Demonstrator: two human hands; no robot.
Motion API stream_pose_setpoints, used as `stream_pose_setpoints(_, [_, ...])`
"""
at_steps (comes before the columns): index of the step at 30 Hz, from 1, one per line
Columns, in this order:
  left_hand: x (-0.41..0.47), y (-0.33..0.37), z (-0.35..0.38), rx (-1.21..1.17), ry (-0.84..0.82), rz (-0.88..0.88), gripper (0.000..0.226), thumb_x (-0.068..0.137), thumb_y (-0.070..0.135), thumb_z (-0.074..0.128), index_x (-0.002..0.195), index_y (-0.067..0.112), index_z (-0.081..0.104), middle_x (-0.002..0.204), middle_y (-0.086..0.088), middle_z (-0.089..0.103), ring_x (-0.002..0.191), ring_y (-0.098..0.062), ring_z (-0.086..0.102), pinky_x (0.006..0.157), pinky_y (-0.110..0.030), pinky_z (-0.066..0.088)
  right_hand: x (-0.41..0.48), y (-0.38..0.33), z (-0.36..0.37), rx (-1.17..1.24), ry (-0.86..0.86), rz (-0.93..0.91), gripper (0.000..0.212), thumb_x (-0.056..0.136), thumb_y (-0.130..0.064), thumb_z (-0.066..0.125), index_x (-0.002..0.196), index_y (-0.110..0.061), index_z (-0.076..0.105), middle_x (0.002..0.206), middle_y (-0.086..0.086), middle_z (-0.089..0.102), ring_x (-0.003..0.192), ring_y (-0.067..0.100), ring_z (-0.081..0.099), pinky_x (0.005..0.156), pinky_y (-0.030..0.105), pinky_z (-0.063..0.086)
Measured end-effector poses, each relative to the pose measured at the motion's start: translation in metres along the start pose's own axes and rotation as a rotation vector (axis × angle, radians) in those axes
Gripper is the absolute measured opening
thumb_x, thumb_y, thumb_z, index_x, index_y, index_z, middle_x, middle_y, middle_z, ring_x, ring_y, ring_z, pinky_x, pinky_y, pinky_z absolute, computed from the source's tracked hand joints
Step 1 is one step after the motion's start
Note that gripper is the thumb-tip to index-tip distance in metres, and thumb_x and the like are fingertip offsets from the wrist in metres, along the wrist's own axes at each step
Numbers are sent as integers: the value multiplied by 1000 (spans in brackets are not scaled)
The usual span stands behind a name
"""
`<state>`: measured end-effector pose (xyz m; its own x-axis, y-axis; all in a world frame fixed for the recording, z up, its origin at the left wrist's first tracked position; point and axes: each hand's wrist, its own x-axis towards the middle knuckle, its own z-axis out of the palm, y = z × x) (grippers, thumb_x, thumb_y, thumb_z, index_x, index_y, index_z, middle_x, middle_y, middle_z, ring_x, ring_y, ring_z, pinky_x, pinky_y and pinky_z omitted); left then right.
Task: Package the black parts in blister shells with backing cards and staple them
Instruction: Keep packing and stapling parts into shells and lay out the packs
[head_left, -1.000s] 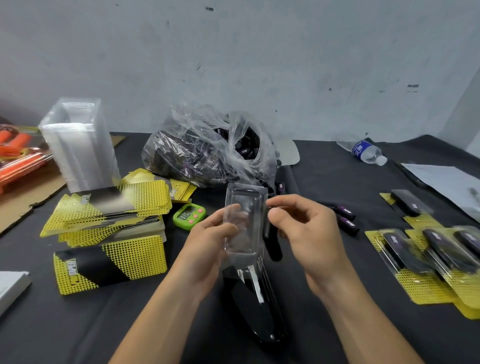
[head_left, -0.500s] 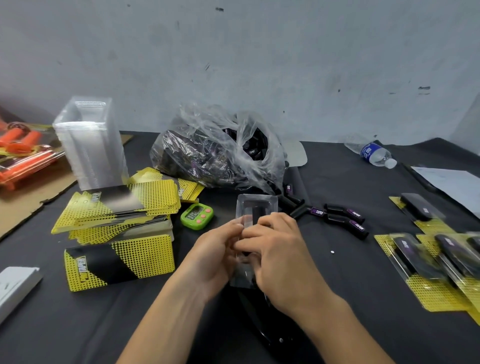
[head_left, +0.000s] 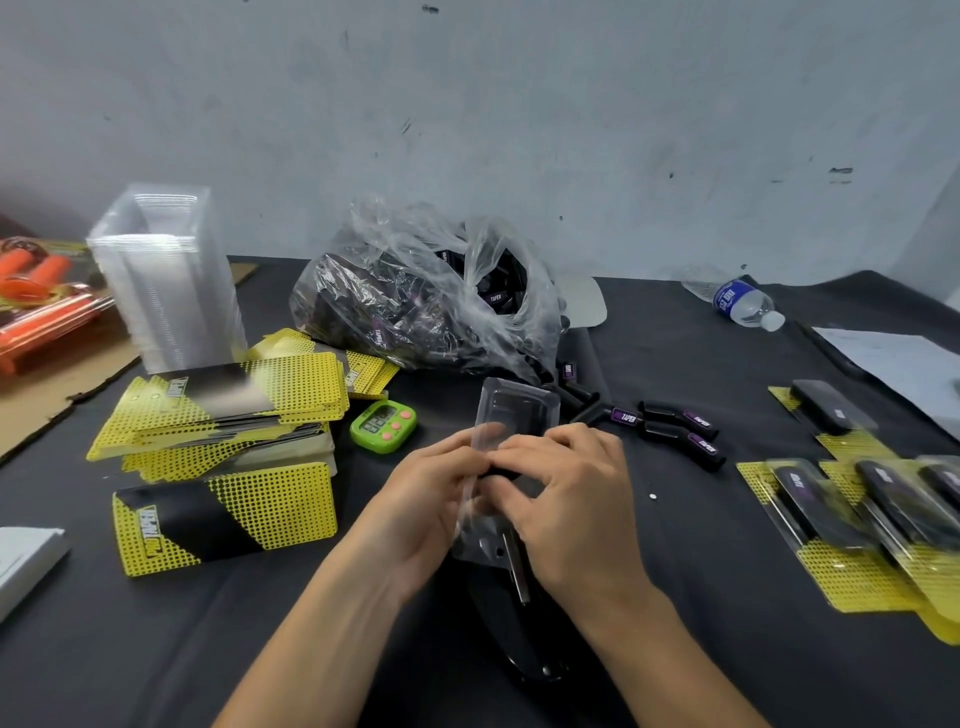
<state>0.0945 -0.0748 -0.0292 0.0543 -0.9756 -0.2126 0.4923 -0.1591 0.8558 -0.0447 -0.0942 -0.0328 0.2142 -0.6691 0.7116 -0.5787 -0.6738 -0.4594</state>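
Clear blister shell (head_left: 517, 410), lengthwise toward wall (head_left: 519, 130) — left hand (head_left: 431, 499), right hand (head_left: 571, 499), each grip around it.

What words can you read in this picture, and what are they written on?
"TAPER": on the bagged black part inside the plastic bag.
"TAPER": on the loose black part.
"TAPER", after a blurred word: on the yellow backing card lying in front.
Green timer digits: too blurred to read.
Water bottle label: too blurred to read.
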Motion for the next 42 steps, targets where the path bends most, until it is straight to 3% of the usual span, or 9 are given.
stream_pose_setpoints(6, [0,-1,-3,17,-18,24,51,88,-13,49,132,8,64,111,-19,66,94,-33,55,81,-45,44,-3,8,5,62,-43,-34,22,74,-29,80,96,-29,82,99,-20,75,97,1,35,94,26,36])
stream_pose_setpoints(9, [0,1,-4,-23,37,24,46,95,-15,43,131,6,63,122,-22,70,91,-28,71,83,-37,55,-5,6,8,74,-82,-22,35,76,-29,79,110,-25,80,112,-16,75,107,5,45,100,32,43])
stream_pose_setpoints(12, [2,0,-10,-55,69,7,49,94,-18,46,136,2,60,134,-26,65,127,-38,62,115,-53,38,-7,7,9,188,-180,72,47,78,-27,79,124,-32,75,134,-24,62,125,4,49,111,22,40])
stream_pose_setpoints(17, [5,-3,-15,-1,121,29,46,93,-15,56,129,12,65,119,-10,76,123,-39,65,111,-57,47,-5,15,4,149,-218,85,42,86,-21,70,127,-30,73,153,-14,51,145,3,34,114,3,17])
stream_pose_setpoints(22, [3,-5,-11,81,113,70,44,96,-8,59,128,20,64,115,-7,78,104,-36,74,78,-47,63,-1,17,7,54,-342,106,42,93,-19,67,132,-34,69,166,-10,33,154,7,17,124,22,17])
stream_pose_setpoints(27, [4,-9,-11,131,109,81,53,79,4,75,129,17,66,117,-16,76,105,-35,73,96,-52,57,0,16,7,21,-295,87,18,89,-23,78,107,-27,74,156,-3,51,150,14,30,120,32,29])
stream_pose_setpoints(31, [6,-7,-13,54,83,33,37,95,-5,60,126,13,68,117,-10,77,98,-24,73,75,-37,60,-3,13,8,71,-255,129,15,89,-22,79,104,-26,75,147,-4,60,145,10,32,113,22,22])
stream_pose_setpoints(37, [8,-9,-9,-4,116,40,41,94,-10,56,127,12,69,113,-18,77,95,-26,72,78,-38,57,-8,8,14,7,-142,91,23,82,-21,85,104,-25,80,125,-6,71,128,16,45,110,31,37])
stream_pose_setpoints(42, [0,-1,-9,-7,-107,18,50,84,4,58,129,22,71,122,-11,74,99,-25,70,76,-34,59,-7,8,16,-53,43,2,18,75,-30,78,90,-21,81,98,-11,75,106,14,47,97,27,35])
